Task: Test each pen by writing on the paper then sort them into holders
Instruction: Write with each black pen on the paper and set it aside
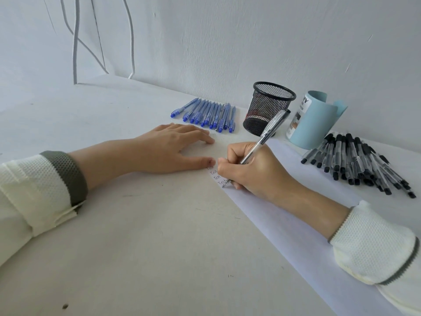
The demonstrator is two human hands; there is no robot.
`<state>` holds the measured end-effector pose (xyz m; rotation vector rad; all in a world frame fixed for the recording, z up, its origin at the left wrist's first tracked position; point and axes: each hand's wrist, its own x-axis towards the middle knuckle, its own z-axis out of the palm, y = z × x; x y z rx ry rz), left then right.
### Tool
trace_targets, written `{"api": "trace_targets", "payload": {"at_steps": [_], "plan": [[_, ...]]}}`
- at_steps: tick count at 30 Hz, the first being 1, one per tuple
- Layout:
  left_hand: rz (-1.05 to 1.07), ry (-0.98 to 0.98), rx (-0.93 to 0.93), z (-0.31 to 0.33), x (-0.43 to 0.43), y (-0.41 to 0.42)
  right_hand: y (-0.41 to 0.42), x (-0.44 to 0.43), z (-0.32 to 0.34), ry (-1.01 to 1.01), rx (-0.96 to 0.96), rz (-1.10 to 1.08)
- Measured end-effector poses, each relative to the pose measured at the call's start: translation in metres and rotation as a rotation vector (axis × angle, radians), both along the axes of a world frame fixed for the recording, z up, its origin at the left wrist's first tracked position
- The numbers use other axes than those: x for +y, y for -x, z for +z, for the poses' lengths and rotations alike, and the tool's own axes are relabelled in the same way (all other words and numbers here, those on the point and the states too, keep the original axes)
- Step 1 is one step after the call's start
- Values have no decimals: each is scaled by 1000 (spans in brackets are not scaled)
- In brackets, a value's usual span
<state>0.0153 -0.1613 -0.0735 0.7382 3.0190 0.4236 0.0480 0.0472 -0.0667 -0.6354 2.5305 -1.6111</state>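
My right hand (pixel 252 169) grips a clear black-capped pen (pixel 268 131), its tip touching the white paper (pixel 284 215) beside several handwritten lines reading "Test". My left hand (pixel 173 148) lies flat with straight fingers on the table, its thumb at the paper's top corner. A row of blue pens (pixel 206 116) lies at the back. A black mesh holder (pixel 267 108) stands right of them, with a light blue holder (pixel 314 124) beside it. A pile of black pens (pixel 357 160) lies at the right.
The white table (pixel 136 236) meets a white wall at the back. Thin cables (pixel 76 39) hang down the wall at the far left. Both forearms in cream sleeves rest on the table.
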Motion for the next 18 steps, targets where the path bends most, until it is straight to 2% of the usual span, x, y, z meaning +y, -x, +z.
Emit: {"api": "trace_targets", "payload": {"at_steps": [18], "plan": [[-4,1,7,-2,-1,2,-1,2,2,20,-5,16]]}}
